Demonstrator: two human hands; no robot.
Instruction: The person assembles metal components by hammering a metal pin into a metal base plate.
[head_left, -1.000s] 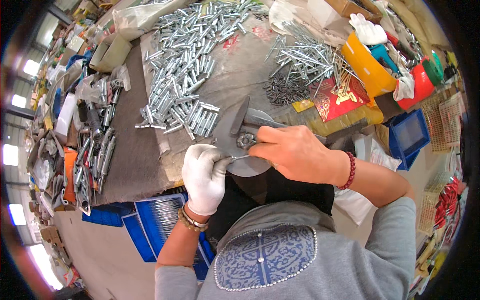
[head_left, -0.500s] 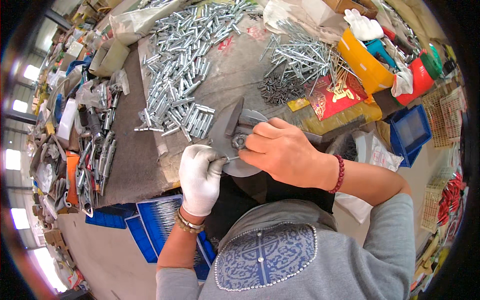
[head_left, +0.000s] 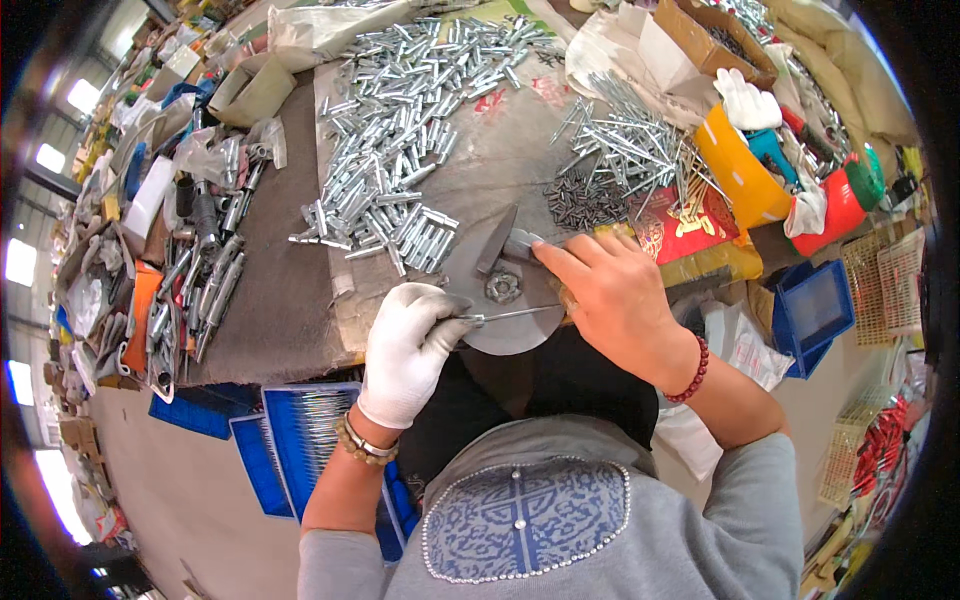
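My left hand point(head_left: 408, 345), in a white glove, pinches a thin metal rod point(head_left: 522, 312) near its thicker left end. The rod points right across the front of a round grey metal plate point(head_left: 505, 338). On that plate sits a small round metal block point(head_left: 502, 287). A hammer point(head_left: 497, 240) lies behind the block, its head toward the left. My bare right hand point(head_left: 622, 300) is over the hammer's handle, fingers bent around it and the index finger along it; part of this grip is hidden. Shiny metal sleeves point(head_left: 390, 190) are heaped beyond my left hand.
Long thin rods point(head_left: 640, 125) and dark short pins point(head_left: 585, 197) lie at the back right, beside a red printed packet point(head_left: 680, 225) and a yellow container point(head_left: 740, 165). Tools point(head_left: 205, 290) crowd the left. Blue trays point(head_left: 315, 440) stand below the table edge.
My right hand has left the thin rod and moved right and up onto the hammer's handle. My left hand still holds the rod. The view has shifted slightly.
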